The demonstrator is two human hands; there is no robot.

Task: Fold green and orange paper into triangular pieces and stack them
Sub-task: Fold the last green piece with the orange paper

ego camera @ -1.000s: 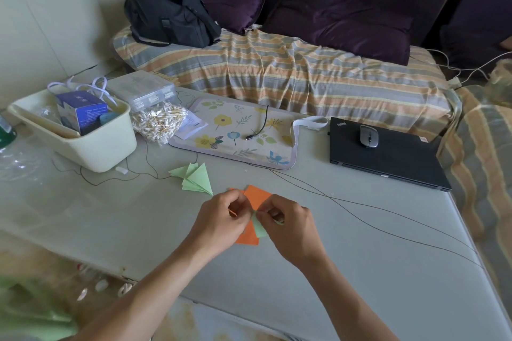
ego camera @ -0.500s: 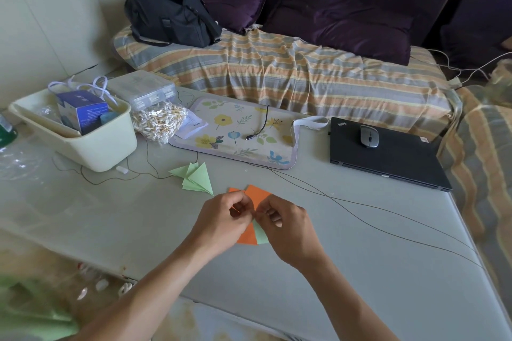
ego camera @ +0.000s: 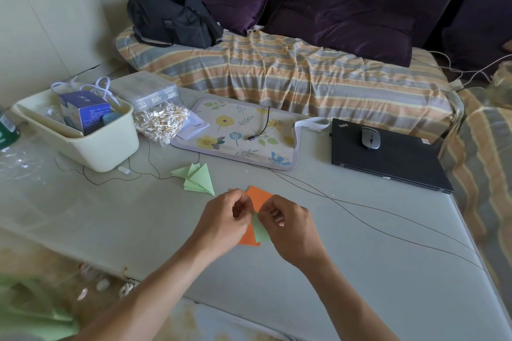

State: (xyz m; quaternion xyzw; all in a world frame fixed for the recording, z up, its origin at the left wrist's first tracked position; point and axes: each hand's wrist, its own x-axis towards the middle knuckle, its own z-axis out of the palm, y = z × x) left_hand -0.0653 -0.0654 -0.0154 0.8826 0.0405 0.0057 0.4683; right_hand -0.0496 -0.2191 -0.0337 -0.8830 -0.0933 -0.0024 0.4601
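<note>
Both my hands meet over the middle of the grey table point(ego camera: 360, 271). My left hand point(ego camera: 224, 223) and my right hand point(ego camera: 288, 227) each pinch the top of a small folded green paper piece point(ego camera: 260, 231) that hangs between them. Under the hands lies a sheet of orange paper point(ego camera: 259, 196), partly hidden by my fingers. To the upper left, a small pile of folded green triangular pieces point(ego camera: 198, 178) rests on the table.
A cream tub point(ego camera: 91, 147) with a blue box stands at the left, beside a bag of cotton swabs point(ego camera: 160, 122). A floral mat point(ego camera: 238, 133) and a black laptop point(ego camera: 388, 158) with a mouse lie behind. Thin wires point(ego camera: 360, 210) cross the table on the right.
My hands have drawn closer together on the green piece, and more of it now hangs below my fingers. The pile and the orange sheet have not moved.
</note>
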